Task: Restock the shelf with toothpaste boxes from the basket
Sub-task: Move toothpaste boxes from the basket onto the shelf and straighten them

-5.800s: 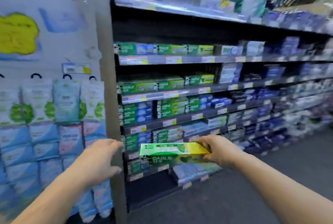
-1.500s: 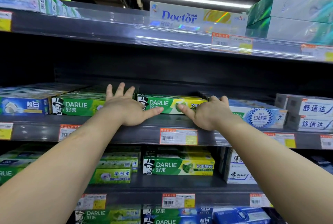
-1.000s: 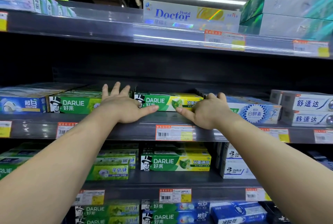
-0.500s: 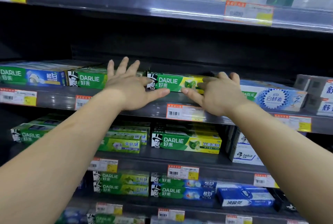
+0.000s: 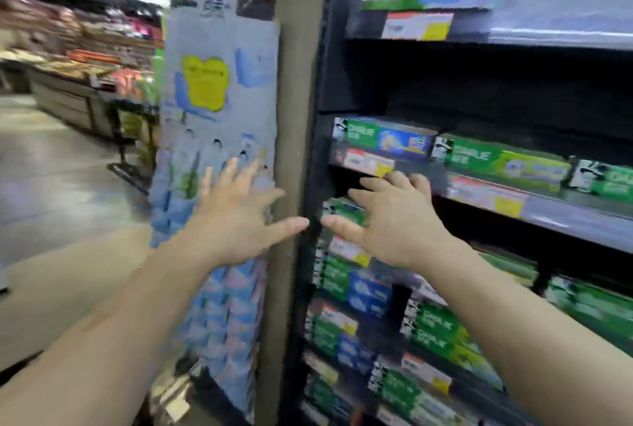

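The view is blurred by motion. My left hand is spread, fingers straight, in front of the shelf unit's end post, holding nothing. My right hand is also spread and empty, in front of the left end of the dark shelves. Green and yellow Darlie toothpaste boxes stand in a row on the shelf to the right of my right hand. More green and blue boxes fill the lower shelves. No basket is in view.
A brown end post divides the shelves from a hanging display of pale blue packets on the left. A shop aisle with bare floor and produce stands opens to the far left.
Both hands have come off the green and yellow box on the shelf. My view has swung left, so the shelf end post and the aisle now show.
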Tool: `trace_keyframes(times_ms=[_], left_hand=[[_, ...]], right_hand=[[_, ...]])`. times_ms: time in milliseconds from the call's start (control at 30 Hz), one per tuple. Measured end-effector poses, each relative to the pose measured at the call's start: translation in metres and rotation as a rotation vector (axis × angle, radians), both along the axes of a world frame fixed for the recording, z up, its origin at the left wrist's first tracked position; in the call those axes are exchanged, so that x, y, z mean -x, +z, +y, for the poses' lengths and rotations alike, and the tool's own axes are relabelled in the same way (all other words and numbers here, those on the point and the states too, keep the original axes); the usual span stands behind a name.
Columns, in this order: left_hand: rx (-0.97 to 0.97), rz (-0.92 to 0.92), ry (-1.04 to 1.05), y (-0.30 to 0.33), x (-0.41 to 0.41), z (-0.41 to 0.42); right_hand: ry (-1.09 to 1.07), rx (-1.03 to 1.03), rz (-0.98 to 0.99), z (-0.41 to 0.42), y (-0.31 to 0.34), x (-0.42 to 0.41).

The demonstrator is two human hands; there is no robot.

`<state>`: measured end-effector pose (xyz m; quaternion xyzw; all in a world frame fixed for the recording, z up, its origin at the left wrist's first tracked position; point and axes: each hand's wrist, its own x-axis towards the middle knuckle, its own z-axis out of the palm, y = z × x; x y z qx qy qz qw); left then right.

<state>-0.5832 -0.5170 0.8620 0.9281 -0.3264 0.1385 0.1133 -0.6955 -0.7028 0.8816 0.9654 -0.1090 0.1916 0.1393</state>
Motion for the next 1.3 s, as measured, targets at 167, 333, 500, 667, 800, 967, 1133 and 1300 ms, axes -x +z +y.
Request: trace_keyframes(times_ms=[167,333,500,667,800,967,1133,1300], left_hand=[[-0.100,0.073,0.155,-0.055,-0.082,0.207],[-0.094,0.295,0.255,-0.106,-0.135,0.379],[-0.070,0.386,0.329,-0.158,-0.198,0.471],[-0.055,0.487,0.341,-0.221,-0.279,0.503],[-0.065,0.592,0.353,-0.287,-0.362,0.512],[-0.023,0.763,0.352,-0.385,-0.464,0.525],[-0.138,0.842,0.279,-0.473,-0.528,0.537],[-0.208,0.889,0.199,-0.556,-0.580,0.553]], right_hand=[[0.229,-0.074,0.076,0.182,-0.066,-0.131],[0.425,-0.228,0.319,0.324,-0.132,-0.237],[0.470,-0.288,0.458,0.400,-0.184,-0.330],[0.454,-0.326,0.548,0.437,-0.255,-0.418],[0.406,-0.395,0.677,0.448,-0.334,-0.493],[0.301,-0.482,0.860,0.469,-0.449,-0.577],[0.208,-0.554,1.003,0.489,-0.542,-0.619],[0.061,-0.639,1.056,0.512,-0.630,-0.641]])
